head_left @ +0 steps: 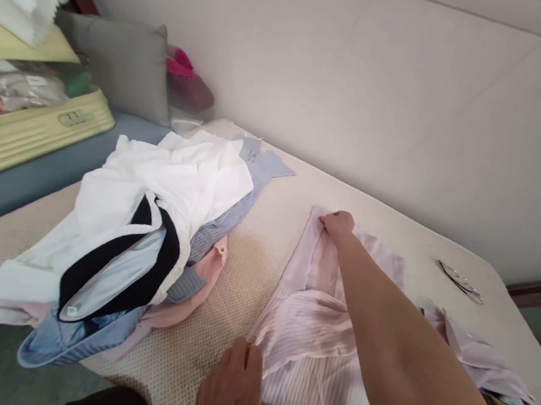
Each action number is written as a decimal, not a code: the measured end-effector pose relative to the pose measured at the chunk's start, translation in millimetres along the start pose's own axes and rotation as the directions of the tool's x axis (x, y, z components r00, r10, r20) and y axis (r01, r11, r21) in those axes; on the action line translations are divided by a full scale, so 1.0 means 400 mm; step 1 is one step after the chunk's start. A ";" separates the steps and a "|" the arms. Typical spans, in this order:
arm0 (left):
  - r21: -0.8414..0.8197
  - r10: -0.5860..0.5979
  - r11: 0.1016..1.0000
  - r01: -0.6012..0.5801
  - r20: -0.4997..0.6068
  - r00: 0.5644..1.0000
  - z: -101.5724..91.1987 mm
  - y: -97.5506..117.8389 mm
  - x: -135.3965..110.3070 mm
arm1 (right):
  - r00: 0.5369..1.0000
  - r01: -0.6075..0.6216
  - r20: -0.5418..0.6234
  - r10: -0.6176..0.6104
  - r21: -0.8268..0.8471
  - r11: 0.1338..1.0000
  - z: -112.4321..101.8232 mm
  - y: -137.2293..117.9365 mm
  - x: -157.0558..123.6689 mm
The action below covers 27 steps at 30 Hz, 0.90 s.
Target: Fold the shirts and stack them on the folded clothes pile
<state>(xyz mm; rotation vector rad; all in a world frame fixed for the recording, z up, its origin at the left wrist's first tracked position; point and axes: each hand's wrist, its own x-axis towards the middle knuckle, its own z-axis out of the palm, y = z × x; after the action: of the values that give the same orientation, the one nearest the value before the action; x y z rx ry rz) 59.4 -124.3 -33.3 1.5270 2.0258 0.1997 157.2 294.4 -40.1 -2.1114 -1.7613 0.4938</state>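
Note:
A pale pink striped shirt (pixel 314 328) lies spread on the white table (pixel 397 226). My right hand (pixel 337 224) reaches across it to the far edge and pinches the cloth there, fingers closed. My left hand (pixel 230 390) rests near the front, its fingers closed on the shirt's near left edge. A beige mesh mat (pixel 235 277) lies under the shirt's left side.
A heap of shirts (pixel 147 233), white, blue, black and pink, sits at the left. A pair of glasses (pixel 459 280) lies at the far right of the table. A grey cushion (pixel 119 63) and a yellow case (pixel 25 130) stand at the back left. The wall (pixel 367 76) runs close behind.

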 end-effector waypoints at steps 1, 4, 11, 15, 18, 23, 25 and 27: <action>0.000 0.003 1.000 -0.003 0.002 1.000 0.001 0.000 -0.001 | 0.999 0.029 -0.019 -0.029 -0.024 0.999 -0.006 0.000 -0.008; 0.009 -0.001 1.000 0.001 -0.013 1.000 0.001 0.004 -0.005 | 0.989 0.110 -0.084 -0.118 -0.096 0.989 -0.008 0.005 -0.065; 0.028 -0.008 1.000 0.007 0.048 0.999 -0.035 0.017 -0.017 | 0.872 0.483 0.181 -0.456 -0.161 0.861 0.085 0.034 -0.203; 0.078 0.002 0.997 -0.007 0.069 0.998 -0.072 0.018 -0.025 | 0.865 0.409 0.284 -0.413 0.077 0.909 0.004 0.049 -0.200; 0.116 0.075 0.990 -0.075 0.005 0.997 -0.074 0.023 -0.028 | 0.881 0.372 0.236 -0.409 0.186 0.909 -0.137 0.128 -0.217; 0.146 0.264 0.959 -0.241 -0.165 0.950 -0.041 0.051 -0.015 | 0.990 0.106 0.083 -0.119 0.146 0.984 -0.359 0.387 -0.293; 0.153 0.291 0.952 -0.264 -0.197 0.936 -0.028 0.058 -0.004 | 0.999 -0.008 0.038 0.006 0.063 0.998 -0.417 0.484 -0.320; 0.170 0.288 0.951 -0.257 -0.197 0.937 -0.020 0.058 0.006 | 0.996 -0.086 0.007 0.086 -0.006 0.996 -0.455 0.558 -0.342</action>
<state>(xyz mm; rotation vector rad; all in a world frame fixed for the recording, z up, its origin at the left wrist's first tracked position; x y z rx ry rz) 74.0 -112.5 -17.2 1.9533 2.0217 0.3548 413.3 114.5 20.3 -2.1992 -1.6830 0.5200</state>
